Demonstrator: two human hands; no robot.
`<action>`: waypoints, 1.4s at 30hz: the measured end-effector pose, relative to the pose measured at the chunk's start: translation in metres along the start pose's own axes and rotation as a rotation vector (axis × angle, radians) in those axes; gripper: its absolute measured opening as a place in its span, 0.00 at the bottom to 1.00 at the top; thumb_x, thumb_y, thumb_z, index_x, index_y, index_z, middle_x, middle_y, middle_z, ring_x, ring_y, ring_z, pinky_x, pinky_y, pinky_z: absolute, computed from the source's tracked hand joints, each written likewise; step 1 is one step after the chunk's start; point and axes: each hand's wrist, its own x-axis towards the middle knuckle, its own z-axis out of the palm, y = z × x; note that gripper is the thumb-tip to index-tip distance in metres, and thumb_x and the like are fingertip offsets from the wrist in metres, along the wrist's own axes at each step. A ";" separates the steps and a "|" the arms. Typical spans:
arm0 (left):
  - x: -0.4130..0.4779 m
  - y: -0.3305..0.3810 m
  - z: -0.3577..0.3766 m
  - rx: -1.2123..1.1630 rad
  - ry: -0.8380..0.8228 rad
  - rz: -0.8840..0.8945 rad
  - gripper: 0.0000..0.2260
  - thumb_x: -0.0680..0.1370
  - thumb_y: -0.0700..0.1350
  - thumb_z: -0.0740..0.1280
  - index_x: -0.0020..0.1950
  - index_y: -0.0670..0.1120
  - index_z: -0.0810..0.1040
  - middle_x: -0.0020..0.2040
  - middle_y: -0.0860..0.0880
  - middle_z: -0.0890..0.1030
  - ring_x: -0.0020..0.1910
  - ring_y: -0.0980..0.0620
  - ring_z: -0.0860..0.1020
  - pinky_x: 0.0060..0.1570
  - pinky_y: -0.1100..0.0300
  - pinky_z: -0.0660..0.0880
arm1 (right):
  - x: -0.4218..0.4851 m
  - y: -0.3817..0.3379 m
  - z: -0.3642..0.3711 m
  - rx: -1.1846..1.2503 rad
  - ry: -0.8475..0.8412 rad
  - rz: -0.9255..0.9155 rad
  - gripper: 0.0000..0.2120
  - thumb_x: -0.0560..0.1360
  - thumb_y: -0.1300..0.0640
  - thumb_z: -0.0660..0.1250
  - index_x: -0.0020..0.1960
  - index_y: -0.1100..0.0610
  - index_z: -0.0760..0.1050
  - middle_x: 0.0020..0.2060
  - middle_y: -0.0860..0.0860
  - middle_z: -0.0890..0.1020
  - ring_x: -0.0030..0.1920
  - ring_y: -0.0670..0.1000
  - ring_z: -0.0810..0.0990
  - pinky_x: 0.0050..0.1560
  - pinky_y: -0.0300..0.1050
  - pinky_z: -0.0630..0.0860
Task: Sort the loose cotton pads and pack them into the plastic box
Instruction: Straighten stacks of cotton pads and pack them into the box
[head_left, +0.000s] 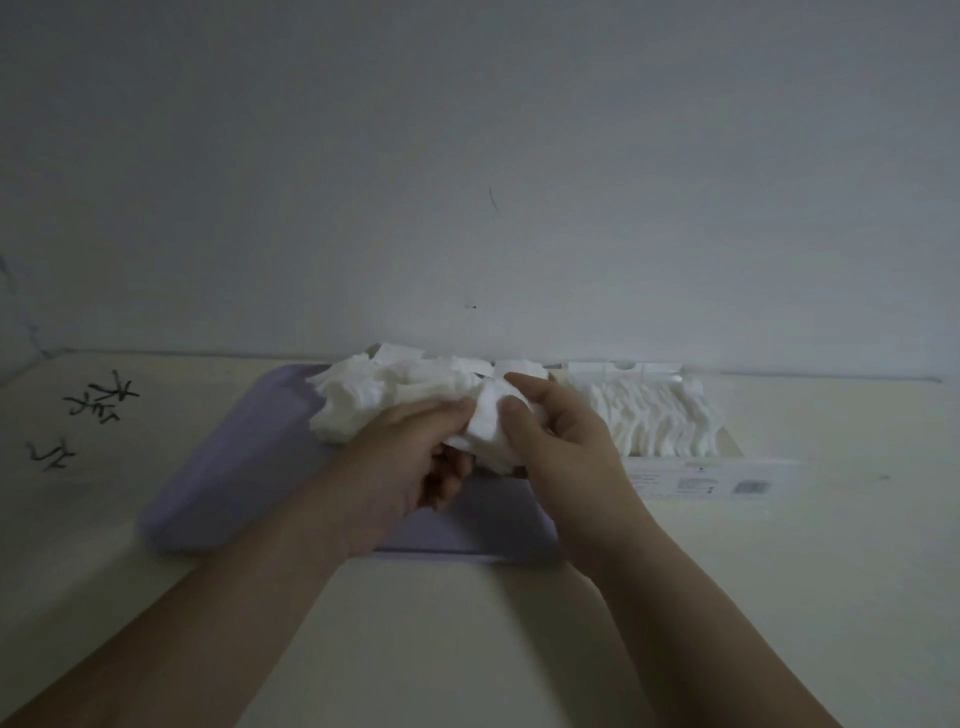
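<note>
A heap of loose white cotton pads (379, 395) lies on the far part of a lilac tray (239, 467). Both hands meet at the heap's near right edge. My left hand (410, 462) and my right hand (561, 441) together pinch a small stack of cotton pads (488, 426) between fingers and thumbs. To the right stands the clear plastic box (701, 475), lid open against the wall, with rows of white pads (654, 415) standing inside it.
A cream table (467, 639) runs up to a plain white wall (467, 182). Black brush-like characters (98, 405) mark the surface at the far left. The box's front face carries a printed label (748, 487).
</note>
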 end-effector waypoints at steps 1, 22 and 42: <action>0.002 0.000 0.001 -0.020 0.005 -0.007 0.16 0.83 0.53 0.64 0.59 0.42 0.81 0.35 0.44 0.76 0.29 0.50 0.71 0.29 0.57 0.65 | 0.000 -0.002 0.001 -0.024 -0.006 -0.009 0.19 0.72 0.44 0.69 0.61 0.47 0.83 0.56 0.49 0.87 0.57 0.52 0.86 0.62 0.63 0.81; 0.021 -0.023 -0.034 1.004 0.160 0.652 0.16 0.77 0.44 0.61 0.60 0.46 0.82 0.57 0.49 0.82 0.58 0.50 0.79 0.62 0.58 0.74 | -0.007 -0.002 0.009 -0.079 0.350 -0.115 0.06 0.82 0.48 0.67 0.52 0.49 0.74 0.46 0.48 0.82 0.50 0.52 0.85 0.54 0.53 0.82; 0.023 -0.029 -0.043 0.857 0.053 0.419 0.22 0.69 0.49 0.78 0.61 0.57 0.78 0.54 0.59 0.81 0.40 0.65 0.78 0.46 0.63 0.74 | 0.005 0.029 0.012 0.122 0.132 0.157 0.23 0.72 0.41 0.68 0.63 0.52 0.78 0.57 0.58 0.86 0.57 0.62 0.87 0.54 0.66 0.84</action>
